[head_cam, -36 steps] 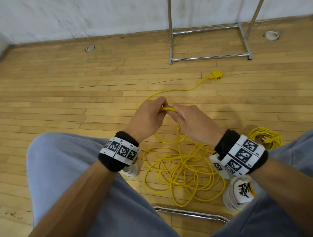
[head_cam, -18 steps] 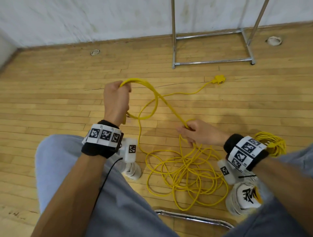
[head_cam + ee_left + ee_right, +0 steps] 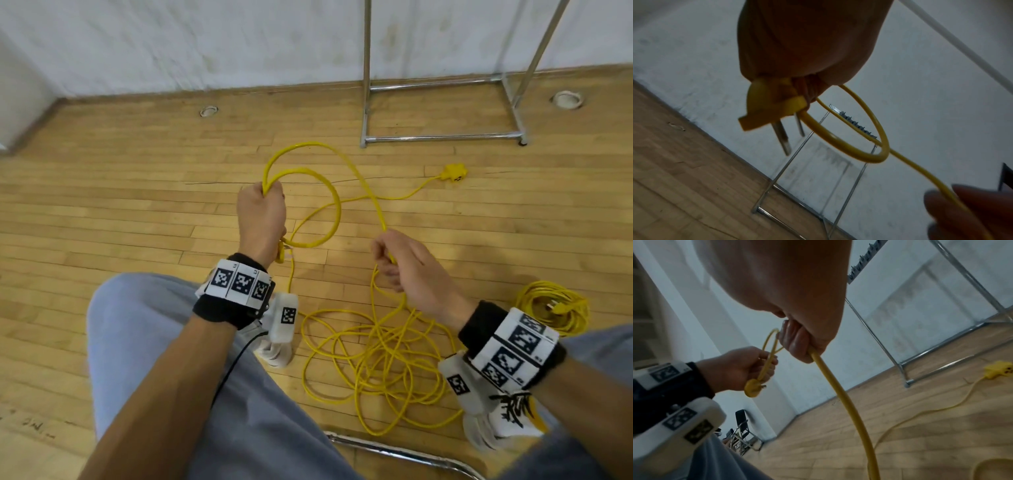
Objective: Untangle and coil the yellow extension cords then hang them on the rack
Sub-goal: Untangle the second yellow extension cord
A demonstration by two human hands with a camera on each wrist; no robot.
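A long yellow extension cord (image 3: 376, 356) lies tangled on the wooden floor between my feet. My left hand (image 3: 262, 214) grips its plug end (image 3: 768, 105) together with one loop of cord (image 3: 325, 195) held up in the air. From there the cord arcs over to my right hand (image 3: 402, 263), which is curled round it (image 3: 830, 374) and lets the rest drop into the tangle. The cord's socket end (image 3: 455, 172) lies farther out on the floor. A second yellow cord (image 3: 551, 308) sits coiled at my right. The metal rack (image 3: 442, 137) stands by the wall.
My knees in grey trousers (image 3: 144, 342) and white shoes (image 3: 507, 425) flank the tangle. A chrome chair rail (image 3: 394, 452) runs under me. Round floor sockets (image 3: 209, 111) sit near the white wall. A folding chair (image 3: 742, 433) stands far off.
My hands, joined on the cord a second ago, have parted. The left hand has risen with the plug and now holds a formed loop; the right has slid along the cord to the right.
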